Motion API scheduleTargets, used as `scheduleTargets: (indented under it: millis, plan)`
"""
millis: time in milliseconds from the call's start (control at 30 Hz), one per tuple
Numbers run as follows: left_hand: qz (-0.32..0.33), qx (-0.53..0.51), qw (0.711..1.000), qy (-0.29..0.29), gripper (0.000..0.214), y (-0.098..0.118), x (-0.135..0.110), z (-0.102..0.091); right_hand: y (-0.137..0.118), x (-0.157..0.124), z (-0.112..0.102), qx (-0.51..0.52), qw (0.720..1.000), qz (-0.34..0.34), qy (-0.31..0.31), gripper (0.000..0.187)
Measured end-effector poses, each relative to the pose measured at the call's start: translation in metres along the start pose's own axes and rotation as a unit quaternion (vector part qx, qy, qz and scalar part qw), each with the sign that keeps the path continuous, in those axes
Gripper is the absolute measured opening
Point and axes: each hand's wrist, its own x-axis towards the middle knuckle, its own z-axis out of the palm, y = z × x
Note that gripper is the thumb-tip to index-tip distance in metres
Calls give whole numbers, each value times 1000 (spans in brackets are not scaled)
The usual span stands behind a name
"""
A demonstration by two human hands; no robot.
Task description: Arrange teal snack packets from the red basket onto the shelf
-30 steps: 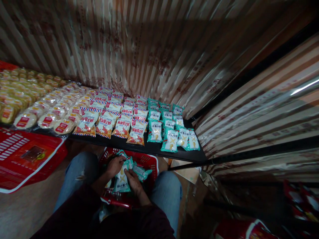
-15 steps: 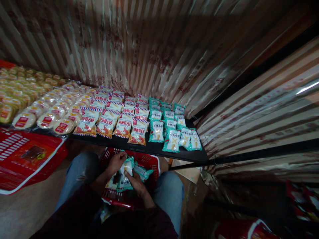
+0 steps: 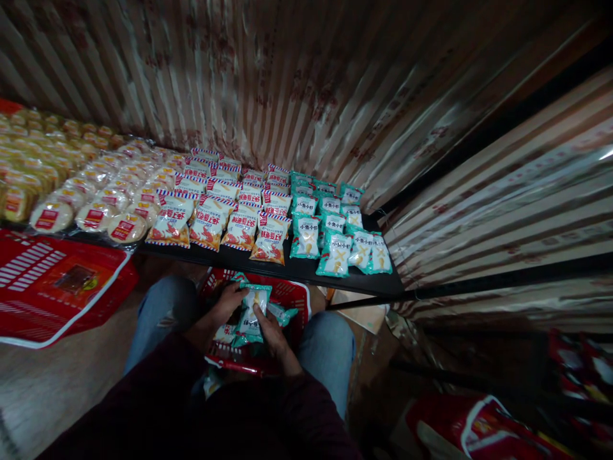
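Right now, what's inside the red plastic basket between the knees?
Teal plastic packets and a red-printed white packet; left hand, right hand and held teal packet hide what's beneath.

On the green-and-white packets (image 3: 305,235) at the right of the shelf, one can read "小鱼小虾". The orange-and-white packets (image 3: 269,236), standing to the left of them, carry "鱿鱼爱上虾" in red. On the round cakes (image 3: 127,228) farther left, the red labels (image 3: 48,219) are too small for reading.

free air lies above the green bags (image 3: 335,254); the edge of the shelf (image 3: 306,270) hems the red basket (image 3: 293,292) ahead, a slanting black bar (image 3: 479,142) the right.
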Motion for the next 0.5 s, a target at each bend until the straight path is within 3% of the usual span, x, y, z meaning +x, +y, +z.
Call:
scheduleTargets:
  millis: [267,500]
  plan:
    - [6,-62,996,61,28,8,-4,0,1,-3,1,59,998,-33,1,56]
    - [-14,-72,991,111,27,6,-1,-2,11,2,-1,119,987,-54,90,59]
